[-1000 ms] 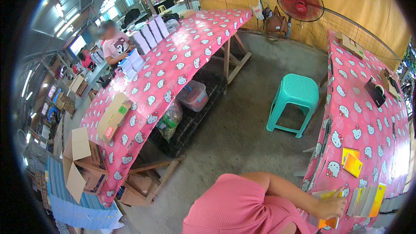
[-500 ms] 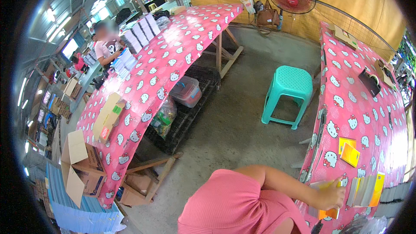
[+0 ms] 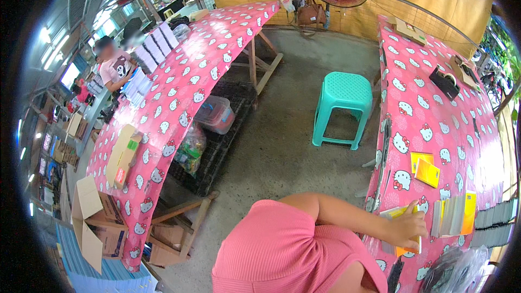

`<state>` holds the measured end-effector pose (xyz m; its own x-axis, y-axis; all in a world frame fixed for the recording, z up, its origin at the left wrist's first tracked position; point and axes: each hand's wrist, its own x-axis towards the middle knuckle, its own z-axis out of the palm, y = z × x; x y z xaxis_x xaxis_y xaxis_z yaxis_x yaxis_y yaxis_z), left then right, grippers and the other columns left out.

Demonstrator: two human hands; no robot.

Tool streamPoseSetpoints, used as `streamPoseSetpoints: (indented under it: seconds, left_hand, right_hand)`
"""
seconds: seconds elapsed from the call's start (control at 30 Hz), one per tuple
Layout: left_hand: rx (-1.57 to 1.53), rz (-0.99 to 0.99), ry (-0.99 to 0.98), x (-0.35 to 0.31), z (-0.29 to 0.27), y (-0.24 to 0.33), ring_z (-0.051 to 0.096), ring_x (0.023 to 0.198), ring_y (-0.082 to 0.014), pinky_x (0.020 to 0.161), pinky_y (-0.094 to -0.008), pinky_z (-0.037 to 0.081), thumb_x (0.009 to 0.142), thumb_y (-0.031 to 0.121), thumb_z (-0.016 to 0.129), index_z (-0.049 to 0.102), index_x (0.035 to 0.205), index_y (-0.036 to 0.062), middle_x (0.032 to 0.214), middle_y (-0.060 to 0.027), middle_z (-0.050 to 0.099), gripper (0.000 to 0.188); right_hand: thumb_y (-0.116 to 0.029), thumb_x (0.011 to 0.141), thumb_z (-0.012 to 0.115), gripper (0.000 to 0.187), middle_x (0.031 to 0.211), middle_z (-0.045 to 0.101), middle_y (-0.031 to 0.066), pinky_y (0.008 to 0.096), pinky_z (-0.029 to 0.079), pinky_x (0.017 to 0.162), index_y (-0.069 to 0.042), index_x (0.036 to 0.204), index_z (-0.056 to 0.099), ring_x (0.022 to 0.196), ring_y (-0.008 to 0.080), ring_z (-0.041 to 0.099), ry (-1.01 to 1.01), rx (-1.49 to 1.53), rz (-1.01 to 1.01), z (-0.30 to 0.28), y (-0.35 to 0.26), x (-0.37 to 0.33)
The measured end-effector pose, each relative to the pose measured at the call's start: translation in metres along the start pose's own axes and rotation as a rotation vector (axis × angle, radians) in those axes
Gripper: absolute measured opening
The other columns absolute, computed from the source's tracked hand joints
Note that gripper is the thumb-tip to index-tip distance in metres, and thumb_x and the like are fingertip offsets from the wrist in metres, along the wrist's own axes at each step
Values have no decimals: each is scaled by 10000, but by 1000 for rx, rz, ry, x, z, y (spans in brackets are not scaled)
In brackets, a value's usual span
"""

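Since the earlier frames the view has turned a little, and the hand has stayed on the same yellow booklet, with the thumb now raised over its top edge. Which hand it is I cannot tell surely; the arm comes from the pink shoulder and reaches to the right, so I take it as the left hand. The fingers are closed around the booklet, which lies at the near edge of the pink patterned tabletop. The other hand is not in view.

Just beside the grip, to the right, a row of thin booklets stands on edge, and two yellow booklets lie flat further up. A turquoise stool stands on the floor between the two tables.

The booklet lies partly at the tabletop edge; I think a loose hold could let it slide to the floor, and a wide movement could push the standing row over.
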<state>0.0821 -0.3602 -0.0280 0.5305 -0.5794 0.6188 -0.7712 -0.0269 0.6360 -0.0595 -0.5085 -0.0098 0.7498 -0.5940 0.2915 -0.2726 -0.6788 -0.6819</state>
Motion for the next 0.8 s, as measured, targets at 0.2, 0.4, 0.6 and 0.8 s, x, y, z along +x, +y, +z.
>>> streamPoseSetpoints:
  seconds: [0.2,0.4,0.6,0.8]
  left_hand:
    - [28,24,-40,-1,2,-2,474,909,-199,960,-608,152,695,333,635,669,783,159,795,6,567,198]
    - [0,44,-48,4,-4,-6,491,845,-199,822,-454,295,737,314,622,668,780,146,786,-2,572,179]
    - [-23,111,-76,15,-12,-4,504,808,-195,748,-358,360,721,269,663,671,798,116,776,-4,588,171]
    - [47,101,-106,19,-4,2,505,764,-201,730,-350,372,668,210,718,675,792,109,777,-18,600,165]
  right_hand:
    - [-213,861,578,346,1104,546,215,398,467,799,-11,1139,533,888,352,569,-53,-164,17,-44,-8,-1]
    - [-105,820,591,146,868,607,102,291,451,686,17,891,627,792,184,565,-19,16,-250,18,-26,9]
    - [-79,785,629,97,753,598,53,244,432,593,-1,841,639,699,97,541,63,573,208,29,-33,17]
    - [-97,759,667,184,687,595,19,239,438,582,7,902,614,672,65,542,-159,423,199,9,-14,11]
